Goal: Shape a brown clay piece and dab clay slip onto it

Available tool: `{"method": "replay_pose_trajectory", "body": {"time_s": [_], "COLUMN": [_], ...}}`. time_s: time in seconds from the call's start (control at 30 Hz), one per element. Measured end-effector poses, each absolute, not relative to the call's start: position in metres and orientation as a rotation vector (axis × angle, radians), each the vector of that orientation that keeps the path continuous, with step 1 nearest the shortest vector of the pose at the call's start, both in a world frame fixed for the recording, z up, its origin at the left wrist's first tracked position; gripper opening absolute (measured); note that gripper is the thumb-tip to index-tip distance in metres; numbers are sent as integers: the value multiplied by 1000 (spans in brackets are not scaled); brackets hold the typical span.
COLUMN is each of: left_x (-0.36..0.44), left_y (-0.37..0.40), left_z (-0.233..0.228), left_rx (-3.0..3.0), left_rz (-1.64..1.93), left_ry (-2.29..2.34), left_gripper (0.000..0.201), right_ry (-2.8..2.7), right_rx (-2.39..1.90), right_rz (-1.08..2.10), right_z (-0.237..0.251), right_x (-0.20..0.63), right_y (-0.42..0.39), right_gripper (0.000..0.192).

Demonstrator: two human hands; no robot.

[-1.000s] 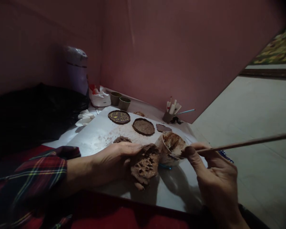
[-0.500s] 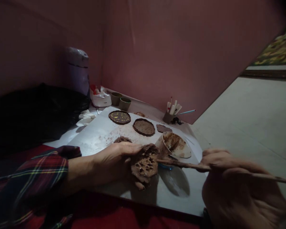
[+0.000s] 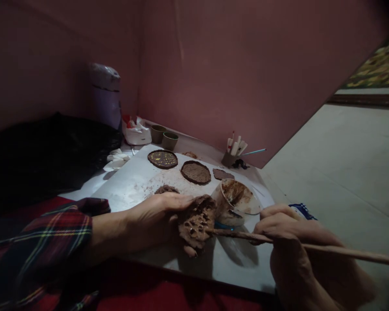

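On the left I see my plaid sleeve (image 3: 42, 242) running in from the near edge, and my left hand (image 3: 149, 222) lies half curled on the white sheet (image 3: 129, 185), fingers and thumb closed round the brown clay piece (image 3: 197, 221). That piece sits near the middle of the sheet's near edge; it is a lumpy, roughly round slab, tilted up toward me, its face pitted with dark holes and a few pale flecks, its rim ragged. Part of its underside and left edge is hidden behind my fingers. Just right of it and touching it is the tip of the long wooden brush (image 3: 298, 247), smeared brown, which crosses the frame to the right edge, where its handle is cut off. My right hand (image 3: 298, 255) pinches it, fingers closed on the shaft, the wrist lost at the bottom edge. Just beyond the clay piece stands a small cup (image 3: 235, 201) coated in brown slip, tipped toward me. Farther off on the sheet lie two dark discs (image 3: 162, 159), one dotted yellow, and a small flat scrap (image 3: 223, 174); two green cups (image 3: 164, 136) and a pot of tools (image 3: 234, 153) stand against the pink wall (image 3: 246, 65). The far left is too dark to make out beyond a pale container (image 3: 104, 97). I can read no writing anywhere; a blue-and-white patterned scrap (image 3: 300, 208) peeks out behind my right hand.
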State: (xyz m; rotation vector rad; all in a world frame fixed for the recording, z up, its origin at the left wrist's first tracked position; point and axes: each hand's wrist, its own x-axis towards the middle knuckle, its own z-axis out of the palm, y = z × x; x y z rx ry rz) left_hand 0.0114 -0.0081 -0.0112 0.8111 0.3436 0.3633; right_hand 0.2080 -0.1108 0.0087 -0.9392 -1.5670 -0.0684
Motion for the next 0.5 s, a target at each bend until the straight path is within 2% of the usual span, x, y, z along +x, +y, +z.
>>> {"method": "replay_pose_trajectory", "body": {"time_s": [0.23, 0.5], "left_x": [13, 17], "left_y": [-7, -9], "left_z": [-11, -13], "left_rx": [811, 890], "left_rz": [376, 641], "left_ry": [319, 499], "left_gripper": [32, 22], "right_ry": [-1449, -1437], "right_rx": [-858, -902], "right_rz": [-69, -83], "right_z": [8, 10], "right_x": [205, 205], "right_y": [-109, -110], "right_gripper": [11, 11]}}
